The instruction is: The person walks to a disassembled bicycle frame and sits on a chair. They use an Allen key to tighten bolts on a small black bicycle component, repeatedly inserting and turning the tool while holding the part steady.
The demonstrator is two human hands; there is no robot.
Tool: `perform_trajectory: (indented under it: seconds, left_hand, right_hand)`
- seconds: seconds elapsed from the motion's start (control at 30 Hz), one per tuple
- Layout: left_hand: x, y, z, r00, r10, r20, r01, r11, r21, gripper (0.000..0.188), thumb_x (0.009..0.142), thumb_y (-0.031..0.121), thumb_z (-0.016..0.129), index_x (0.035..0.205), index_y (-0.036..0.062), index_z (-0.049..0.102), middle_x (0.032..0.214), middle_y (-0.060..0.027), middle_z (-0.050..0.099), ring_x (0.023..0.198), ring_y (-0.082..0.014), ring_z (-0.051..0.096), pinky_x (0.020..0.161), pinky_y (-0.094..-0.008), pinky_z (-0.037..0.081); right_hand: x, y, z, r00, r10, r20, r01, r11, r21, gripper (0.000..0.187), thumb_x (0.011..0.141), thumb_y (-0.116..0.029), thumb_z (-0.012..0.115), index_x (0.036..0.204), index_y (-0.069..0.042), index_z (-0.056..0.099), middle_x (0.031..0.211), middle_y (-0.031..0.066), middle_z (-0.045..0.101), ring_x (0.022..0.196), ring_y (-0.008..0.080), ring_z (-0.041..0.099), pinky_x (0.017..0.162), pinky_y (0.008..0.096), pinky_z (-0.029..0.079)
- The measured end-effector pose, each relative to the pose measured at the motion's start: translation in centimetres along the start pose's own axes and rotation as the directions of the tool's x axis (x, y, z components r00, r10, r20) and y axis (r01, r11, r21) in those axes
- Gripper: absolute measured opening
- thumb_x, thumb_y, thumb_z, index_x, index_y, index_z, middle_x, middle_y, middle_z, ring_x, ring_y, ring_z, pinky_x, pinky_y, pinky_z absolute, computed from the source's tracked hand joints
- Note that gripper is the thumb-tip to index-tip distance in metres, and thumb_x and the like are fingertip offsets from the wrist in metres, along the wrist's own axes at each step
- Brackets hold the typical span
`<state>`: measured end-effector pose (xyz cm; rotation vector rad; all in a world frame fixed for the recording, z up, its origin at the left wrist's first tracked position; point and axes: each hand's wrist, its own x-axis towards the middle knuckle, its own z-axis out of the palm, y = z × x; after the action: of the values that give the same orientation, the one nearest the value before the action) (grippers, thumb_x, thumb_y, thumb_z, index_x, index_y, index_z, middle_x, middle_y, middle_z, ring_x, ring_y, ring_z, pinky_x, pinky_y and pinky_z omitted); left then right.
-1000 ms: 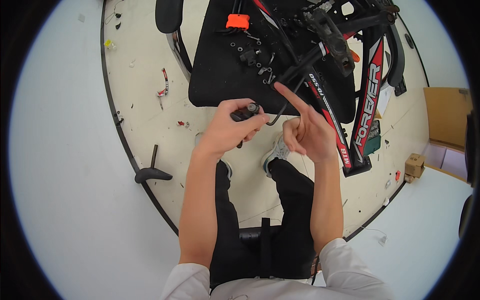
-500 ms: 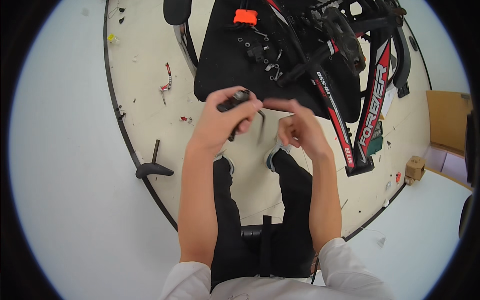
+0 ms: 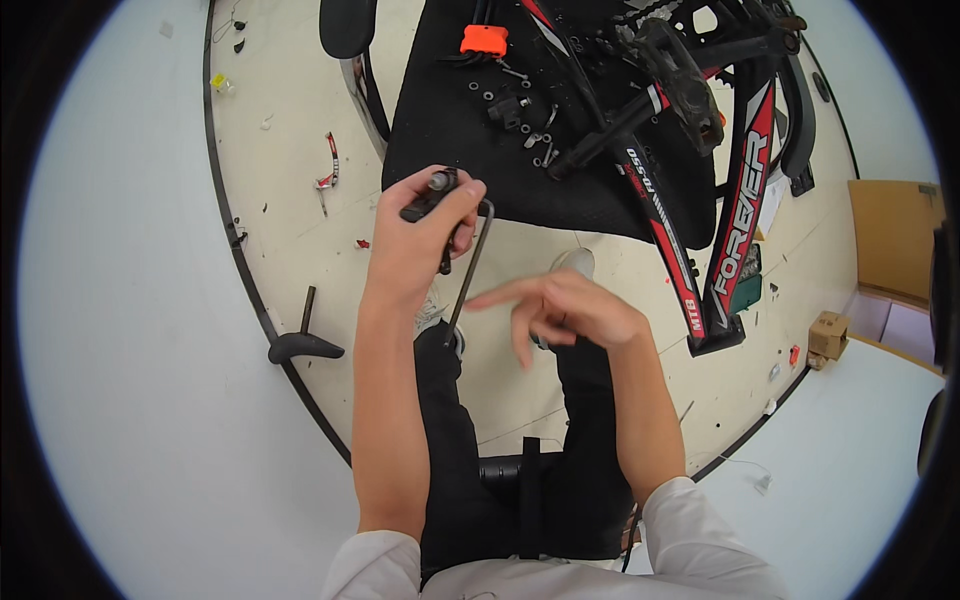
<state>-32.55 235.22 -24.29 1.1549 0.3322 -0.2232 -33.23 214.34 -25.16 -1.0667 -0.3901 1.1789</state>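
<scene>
My left hand (image 3: 415, 235) is closed around a small black metal part (image 3: 428, 207), whose exact kind I cannot make out because the fingers hide much of it. A grey, round-ended piece of it pokes up above the thumb. Sticking out by the thumb tip is an L-shaped hex key (image 3: 469, 270), its long arm slanting down toward my left knee. My right hand (image 3: 580, 308) is apart from the key, a little to its right, with index finger stretched out and the others loosely spread and smeared by motion. Nothing shows in it.
A black padded seat (image 3: 430, 150) bears an orange hex-key holder (image 3: 484, 41), scattered bolts and washers (image 3: 545, 150), and a red-and-black bicycle frame (image 3: 655, 205) with a pedal (image 3: 685, 85). On the floor lie a bicycle saddle (image 3: 305, 347) and a red-and-black lever (image 3: 329, 165).
The hex key has swung round, its long arm now pointing down and left. My right hand has come away from it, moving down toward me. My left hand has shifted slightly left.
</scene>
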Motion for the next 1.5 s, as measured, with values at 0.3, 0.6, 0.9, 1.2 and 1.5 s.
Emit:
perform_trajectory:
  seconds: [0.3, 0.6, 0.9, 1.2, 1.5]
  left_hand:
    - [-0.5, 0.0, 0.5, 0.99, -0.052, 0.132, 0.054, 0.998, -0.015, 0.015, 0.087, 0.014, 0.07, 0.084, 0.0021, 0.062, 0.063, 0.0013, 0.053, 0.052, -0.0052, 0.046, 0.047, -0.0217, 0.034]
    - [-0.4, -0.8, 0.4, 0.994, -0.103, 0.028, 0.099, 0.987, 0.129, 0.013, 0.086, 0.013, 0.069, 0.085, 0.002, 0.061, 0.065, 0.001, 0.053, 0.054, -0.0061, 0.046, 0.049, -0.0231, 0.034]
    - [-0.2, -0.4, 0.2, 1.0, -0.022, -0.001, 0.022, 0.996, -0.089, 0.012, 0.087, 0.013, 0.068, 0.084, 0.0025, 0.061, 0.063, 0.0021, 0.053, 0.053, -0.0055, 0.046, 0.048, -0.022, 0.035]
    - [-0.5, -0.5, 0.2, 0.982, -0.086, 0.171, 0.091, 0.996, -0.018, 0.012, 0.086, 0.012, 0.07, 0.084, 0.0024, 0.062, 0.063, 0.002, 0.055, 0.052, -0.0046, 0.047, 0.046, -0.0215, 0.034]
    - [-0.2, -1.1, 0.6, 0.978, -0.135, 0.158, 0.108, 0.98, 0.169, 0.013, 0.087, 0.011, 0.068, 0.081, 0.0033, 0.059, 0.062, 0.0009, 0.051, 0.052, -0.0061, 0.046, 0.047, -0.0213, 0.033]
  right_hand:
    - [0.8, -0.8, -1.0, 0.847, 0.075, -0.527, -0.128, 0.99, -0.065, 0.069, 0.098, -0.046, 0.043, 0.145, 0.005, 0.039, 0.067, 0.0143, 0.065, 0.04, 0.0062, 0.035, 0.041, 0.0204, 0.028]
    - [0.3, -0.4, -0.1, 0.943, -0.131, -0.306, 0.171, 0.979, 0.107, 0.075, 0.095, -0.04, 0.049, 0.152, 0.002, 0.022, 0.068, 0.0147, 0.065, 0.04, 0.0063, 0.035, 0.043, 0.0199, 0.033]
    - [0.3, -0.3, -0.1, 0.978, 0.091, -0.188, -0.116, 0.985, -0.127, 0.065, 0.092, -0.031, 0.056, 0.148, -0.002, 0.039, 0.077, 0.0127, 0.068, 0.047, 0.0048, 0.041, 0.044, 0.0197, 0.03]
    - [-0.1, -0.7, -1.0, 0.872, -0.059, -0.487, 0.043, 0.998, -0.045, 0.073, 0.09, -0.025, 0.058, 0.152, -0.002, 0.027, 0.081, 0.0156, 0.069, 0.045, 0.0046, 0.034, 0.044, 0.0208, 0.03]
    - [-0.4, -0.5, 0.7, 0.913, -0.296, -0.281, 0.333, 0.939, 0.092, 0.08, 0.091, -0.033, 0.055, 0.152, 0.003, 0.018, 0.082, 0.0191, 0.067, 0.043, 0.0074, 0.04, 0.044, 0.0207, 0.033]
